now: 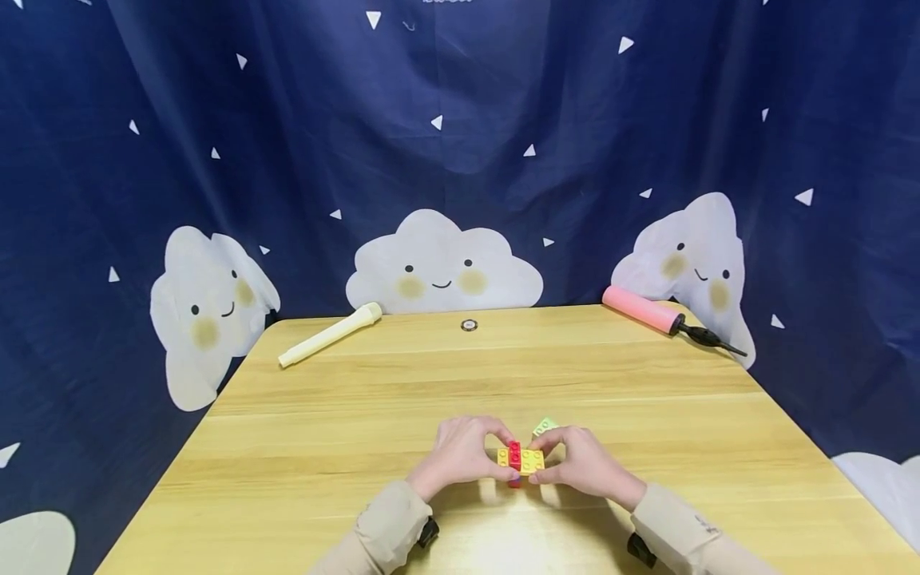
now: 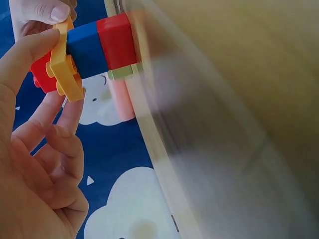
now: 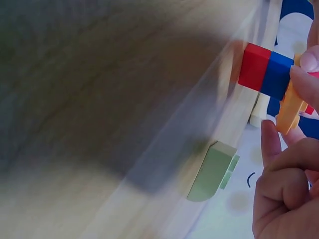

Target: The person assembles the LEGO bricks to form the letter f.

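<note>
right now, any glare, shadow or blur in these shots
Head view: bright glare on the table at the bottom edge; left wrist view: table blurred up close, blue block sharper; right wrist view: dark, soft-edged shadow across the table, green block fairly clear.

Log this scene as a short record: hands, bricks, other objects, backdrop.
Left hand: grips the brick stack on its left
Right hand: grips the yellow brick at its right end
Stack order, bottom up: lower red brick, blue brick, yellow brick, upper red brick
Loose brick: light green brick, on the wooden table, apart from the stack
Far side, left to right: cream rod, round disc, pink cylinder with black tip
Backdrop: navy curtain with smiling white clouds
</note>
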Available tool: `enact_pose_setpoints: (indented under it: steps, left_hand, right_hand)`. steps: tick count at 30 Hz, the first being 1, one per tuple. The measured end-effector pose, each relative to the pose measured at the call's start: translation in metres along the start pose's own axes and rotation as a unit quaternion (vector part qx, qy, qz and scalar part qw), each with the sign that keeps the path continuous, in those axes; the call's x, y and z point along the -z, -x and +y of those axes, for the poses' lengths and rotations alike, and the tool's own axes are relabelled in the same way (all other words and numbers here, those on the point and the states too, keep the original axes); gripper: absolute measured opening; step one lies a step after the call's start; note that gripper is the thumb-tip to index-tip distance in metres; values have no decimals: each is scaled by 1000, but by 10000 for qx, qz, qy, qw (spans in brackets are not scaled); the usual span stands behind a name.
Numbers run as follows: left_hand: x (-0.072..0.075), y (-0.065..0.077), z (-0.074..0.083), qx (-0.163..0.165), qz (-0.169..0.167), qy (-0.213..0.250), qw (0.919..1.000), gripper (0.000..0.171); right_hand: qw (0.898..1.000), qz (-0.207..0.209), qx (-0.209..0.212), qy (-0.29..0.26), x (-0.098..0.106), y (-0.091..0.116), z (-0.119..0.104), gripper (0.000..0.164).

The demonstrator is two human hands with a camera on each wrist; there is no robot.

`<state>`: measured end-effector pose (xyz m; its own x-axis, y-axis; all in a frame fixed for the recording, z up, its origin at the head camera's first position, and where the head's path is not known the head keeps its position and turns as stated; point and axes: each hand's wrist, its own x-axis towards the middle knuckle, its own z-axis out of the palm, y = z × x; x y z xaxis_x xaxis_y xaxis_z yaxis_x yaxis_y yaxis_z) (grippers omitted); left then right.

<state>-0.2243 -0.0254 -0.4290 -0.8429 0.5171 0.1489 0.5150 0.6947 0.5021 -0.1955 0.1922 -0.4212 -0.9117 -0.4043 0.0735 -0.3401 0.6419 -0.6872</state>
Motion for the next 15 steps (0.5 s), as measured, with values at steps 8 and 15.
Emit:
enact_pose_setpoints:
  steps: [8,15]
  left_hand:
    - [0,0,-3,15,-43,-31,10000,36]
    - [1,0,-4,71,-34,-79,9999,38]
  right_hand:
    - [9992,-127,136,363,23,-5,7,52]
    - [9972,81,3,738,35,-20,24,52]
